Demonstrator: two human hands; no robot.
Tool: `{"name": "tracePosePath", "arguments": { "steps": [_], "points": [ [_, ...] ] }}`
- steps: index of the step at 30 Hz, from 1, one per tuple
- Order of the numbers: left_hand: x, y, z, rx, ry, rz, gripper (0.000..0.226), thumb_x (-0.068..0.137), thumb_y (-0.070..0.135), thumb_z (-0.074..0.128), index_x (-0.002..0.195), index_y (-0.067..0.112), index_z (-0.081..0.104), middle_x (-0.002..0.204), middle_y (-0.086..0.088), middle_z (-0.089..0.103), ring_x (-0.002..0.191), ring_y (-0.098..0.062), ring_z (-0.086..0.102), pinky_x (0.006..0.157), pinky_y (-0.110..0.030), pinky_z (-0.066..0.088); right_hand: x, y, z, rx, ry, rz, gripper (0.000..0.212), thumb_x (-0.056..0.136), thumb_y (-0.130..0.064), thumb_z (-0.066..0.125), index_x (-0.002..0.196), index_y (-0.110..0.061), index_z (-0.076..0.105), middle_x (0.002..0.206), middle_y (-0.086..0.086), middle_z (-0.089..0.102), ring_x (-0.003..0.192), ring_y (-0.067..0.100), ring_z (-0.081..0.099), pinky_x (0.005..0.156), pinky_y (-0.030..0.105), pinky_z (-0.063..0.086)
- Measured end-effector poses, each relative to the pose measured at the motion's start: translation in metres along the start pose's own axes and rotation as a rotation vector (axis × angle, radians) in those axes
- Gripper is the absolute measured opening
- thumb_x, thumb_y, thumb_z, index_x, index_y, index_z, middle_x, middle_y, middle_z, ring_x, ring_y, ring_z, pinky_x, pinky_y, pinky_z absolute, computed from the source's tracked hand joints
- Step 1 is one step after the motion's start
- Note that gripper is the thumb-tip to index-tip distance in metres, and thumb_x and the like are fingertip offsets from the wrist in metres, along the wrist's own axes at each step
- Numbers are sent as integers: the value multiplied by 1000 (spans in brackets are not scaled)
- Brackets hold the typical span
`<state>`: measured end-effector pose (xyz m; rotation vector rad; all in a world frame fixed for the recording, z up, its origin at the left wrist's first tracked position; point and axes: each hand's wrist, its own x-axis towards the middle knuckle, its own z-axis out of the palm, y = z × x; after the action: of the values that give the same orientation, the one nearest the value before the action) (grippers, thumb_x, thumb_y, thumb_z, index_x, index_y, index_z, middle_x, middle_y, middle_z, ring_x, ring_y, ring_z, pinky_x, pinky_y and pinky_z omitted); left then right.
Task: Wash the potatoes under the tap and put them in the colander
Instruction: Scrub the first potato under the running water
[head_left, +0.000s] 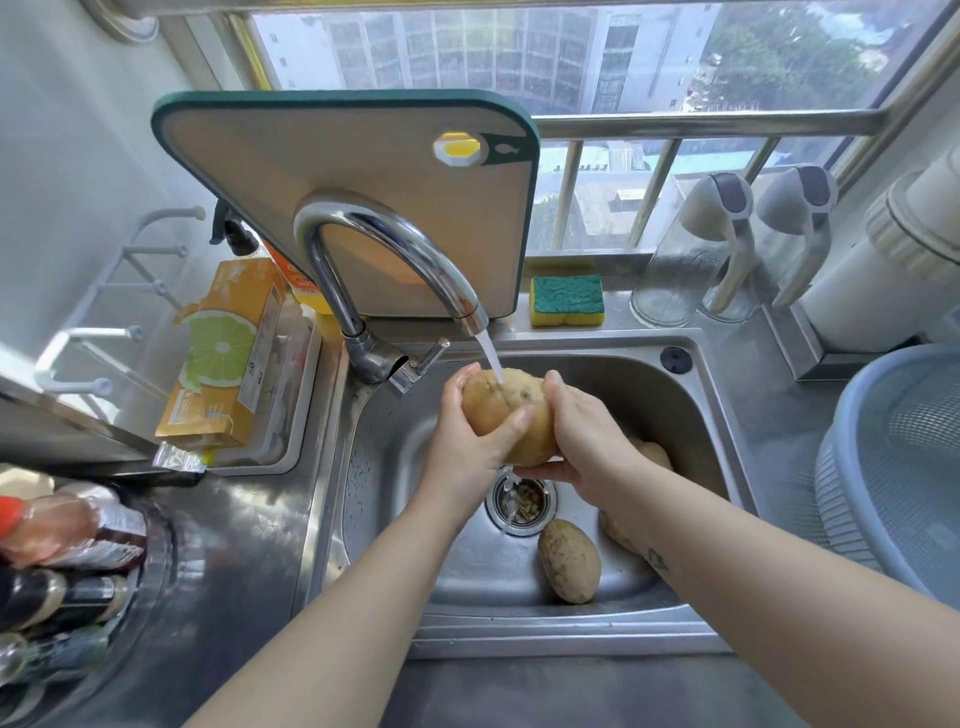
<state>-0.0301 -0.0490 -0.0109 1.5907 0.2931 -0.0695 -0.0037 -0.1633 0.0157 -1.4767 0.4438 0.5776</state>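
Note:
Both hands hold one large yellow-brown potato over the steel sink, right under the running tap. My left hand wraps its left side with the thumb across the front. My right hand cups its right side and underside. Water hits the top of the potato and runs down to the drain. A second potato lies on the sink floor near the front. Two more potatoes show partly behind my right forearm. The blue-grey colander sits on the counter at the right, with no potato visible in it.
A cutting board leans against the window behind the tap. A green and yellow sponge lies on the ledge, with two glass oil bottles to its right. An orange box stands left of the sink; several bottles are at the front left.

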Motion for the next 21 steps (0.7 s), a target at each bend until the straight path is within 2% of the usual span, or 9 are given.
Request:
{"name": "tracePosePath", "arguments": {
  "steps": [2, 5, 8, 10, 11, 13, 15, 18, 21],
  "points": [
    [5, 1, 4, -95, 82, -37, 65, 71, 31, 78, 126, 23, 46, 117, 7, 56, 102, -5, 56, 88, -24, 48, -2, 2, 0, -57, 6, -95, 41, 103, -39, 29, 122, -18, 59, 119, 12, 63, 95, 28, 67, 66, 42, 61],
    [16, 7, 8, -199, 250, -147, 39, 70, 34, 73, 105, 26, 59, 102, 3, 60, 89, -14, 59, 76, -33, 50, -4, 8, -4, -210, -42, -238, 39, 102, -34, 37, 139, -26, 45, 129, 4, 53, 104, 21, 61, 71, 42, 61],
    [24, 15, 11, -334, 318, -253, 11, 88, 31, 60, 91, 21, 63, 90, -6, 65, 78, -20, 62, 74, -37, 52, -5, 15, -9, -430, -125, -393, 65, 90, -32, 63, 147, -33, 31, 131, -6, 49, 111, 14, 57, 84, 33, 57],
    [26, 20, 13, -381, 343, -345, 17, 95, 30, 50, 88, 20, 62, 90, -9, 66, 78, -23, 65, 74, -39, 55, -2, 17, -12, -521, -98, -470, 80, 80, -31, 75, 147, -32, 31, 127, -10, 52, 113, 9, 56, 93, 28, 51],
    [27, 21, 13, -403, 348, -386, 20, 96, 30, 47, 87, 21, 61, 91, -8, 66, 81, -25, 65, 76, -42, 56, -1, 17, -12, -500, -77, -480, 81, 77, -32, 78, 144, -33, 34, 124, -9, 56, 108, 8, 59, 89, 27, 53],
    [28, 24, 13, -434, 335, -424, 23, 97, 29, 43, 85, 21, 61, 91, -8, 65, 84, -27, 64, 76, -42, 56, 3, 18, -12, -420, -43, -459, 73, 76, -35, 78, 139, -34, 41, 116, -7, 60, 98, 9, 64, 72, 30, 59],
    [26, 24, 13, -457, 307, -401, 24, 98, 26, 44, 86, 20, 64, 91, -9, 66, 82, -25, 64, 73, -37, 54, 6, 17, -12, -340, -30, -400, 61, 80, -39, 74, 134, -31, 46, 114, -3, 61, 92, 15, 67, 62, 34, 60],
    [24, 22, 14, -463, 234, -277, 21, 98, 22, 46, 94, 18, 66, 94, -7, 67, 86, -21, 63, 80, -36, 52, 4, 12, -7, -12, -59, -159, 34, 91, -45, 57, 117, -24, 58, 101, 5, 61, 71, 16, 63, 48, 29, 52],
    [20, 19, 10, -252, 97, -88, 18, 96, 29, 47, 106, 27, 61, 104, -2, 63, 94, -19, 60, 88, -43, 51, 4, 6, -6, 216, -49, 161, 45, 93, -58, 43, 107, -17, 55, 75, 11, 60, 40, 13, 44, 36, 17, 36]
  ]
}}
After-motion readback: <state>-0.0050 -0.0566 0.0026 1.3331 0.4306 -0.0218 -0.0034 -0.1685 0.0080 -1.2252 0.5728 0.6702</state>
